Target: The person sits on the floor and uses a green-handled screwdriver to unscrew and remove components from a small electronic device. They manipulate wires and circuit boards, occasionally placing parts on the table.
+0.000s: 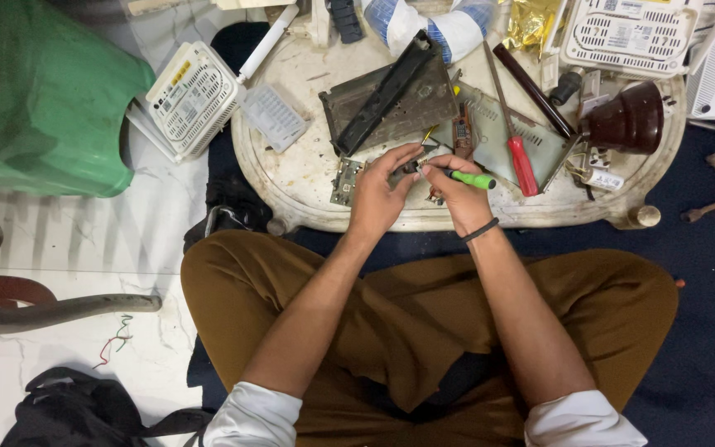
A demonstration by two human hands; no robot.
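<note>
My left hand [381, 189] pinches a small dark part just above the front edge of a low white table [291, 178], beside a small green circuit board [345, 180] that lies flat. My right hand [455, 192] grips a green-handled screwdriver [472, 178], its tip pointing left at the part between my fingers. Both hands are close together, fingertips nearly touching. A black band sits on my right wrist. The part itself is mostly hidden by my fingers.
On the table lie a red-handled screwdriver [520, 161], a dark metal chassis [386, 98], a grey metal plate [506, 136], a brown lamp-like cone [626, 122] and white routers [194, 99]. A green plastic stool [51, 99] stands left, a black bag [76, 410] lower left.
</note>
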